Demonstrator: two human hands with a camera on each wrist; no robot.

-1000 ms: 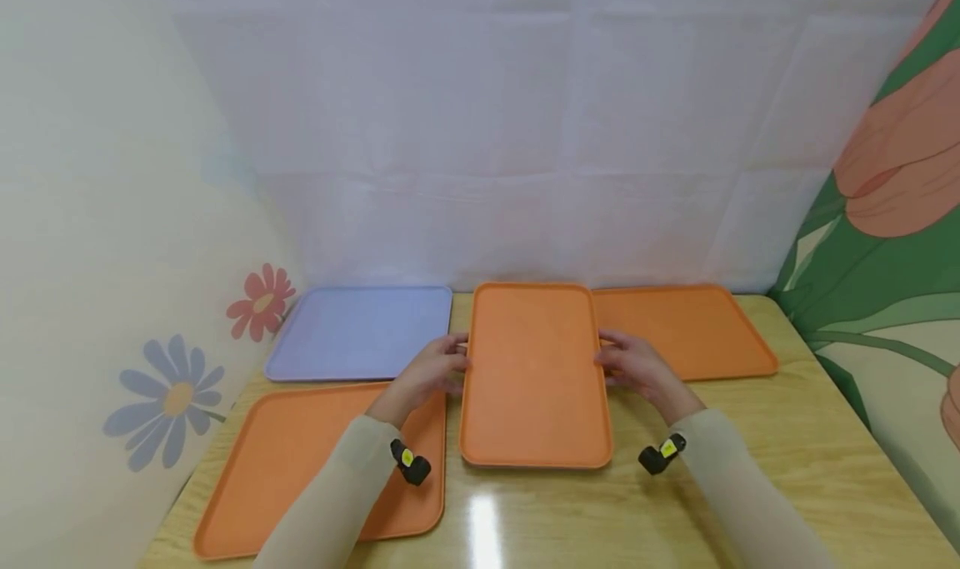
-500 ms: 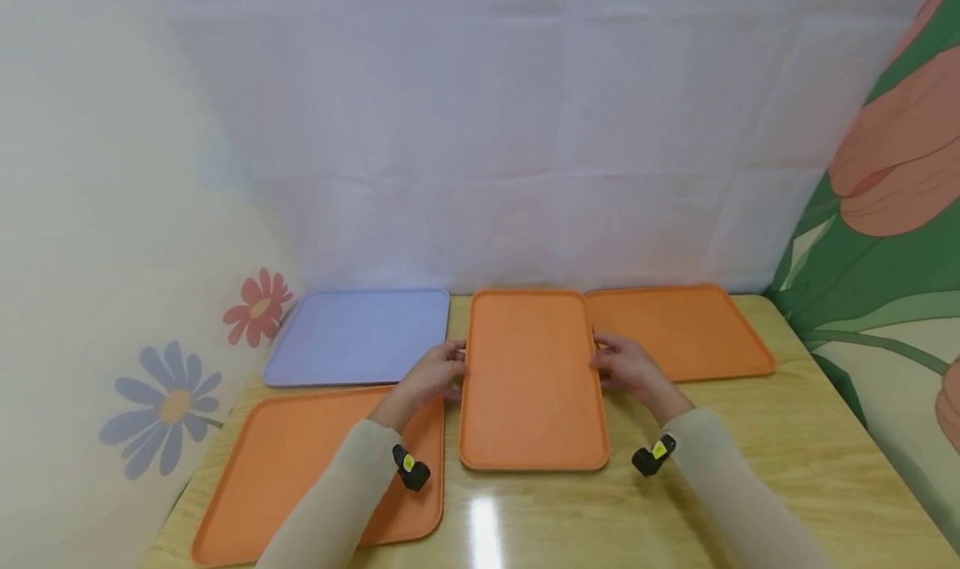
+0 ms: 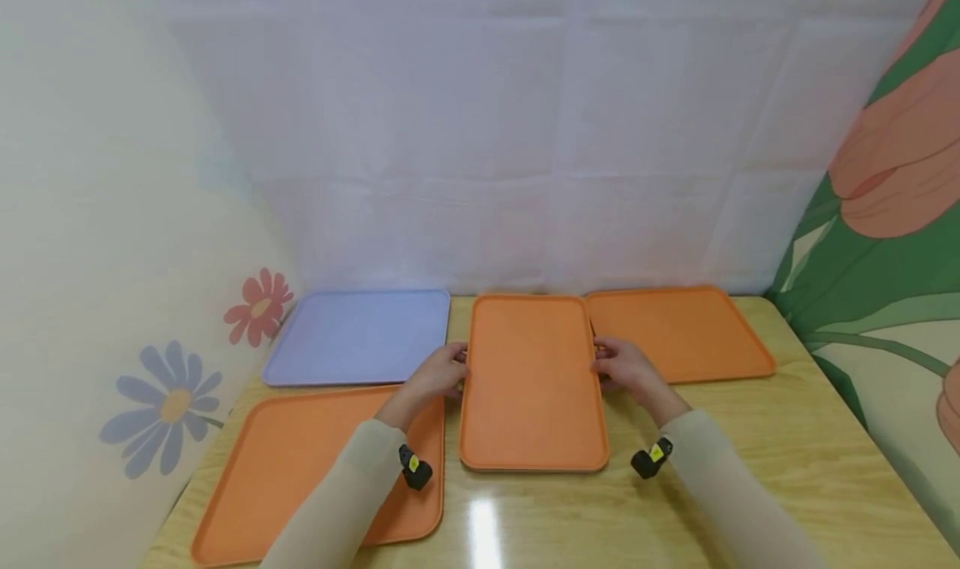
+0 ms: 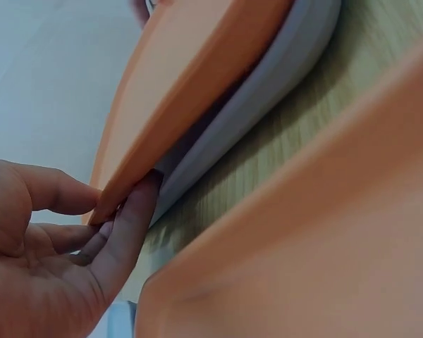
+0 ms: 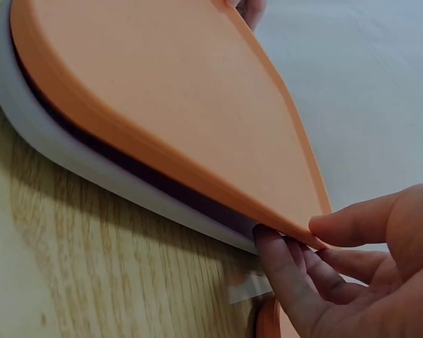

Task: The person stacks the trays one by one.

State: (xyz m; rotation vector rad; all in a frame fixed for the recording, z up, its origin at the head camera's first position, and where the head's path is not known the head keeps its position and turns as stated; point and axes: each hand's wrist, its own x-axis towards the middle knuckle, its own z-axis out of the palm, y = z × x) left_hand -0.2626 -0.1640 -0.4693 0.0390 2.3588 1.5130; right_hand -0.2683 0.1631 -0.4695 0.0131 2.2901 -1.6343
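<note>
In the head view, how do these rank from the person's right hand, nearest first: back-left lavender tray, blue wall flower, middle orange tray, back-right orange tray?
1. Middle orange tray: held by the right hand.
2. Back-right orange tray: just behind the hand.
3. Back-left lavender tray: past the middle tray.
4. Blue wall flower: farthest left.

We can read no words, brands or numbers here. In the head view we see a small yellow left label [image 3: 414, 464] on the black left device [image 3: 421, 476] at one wrist, and a yellow right label [image 3: 657, 452] on the black right device [image 3: 642, 465] at the other; both are too small for us to read.
</note>
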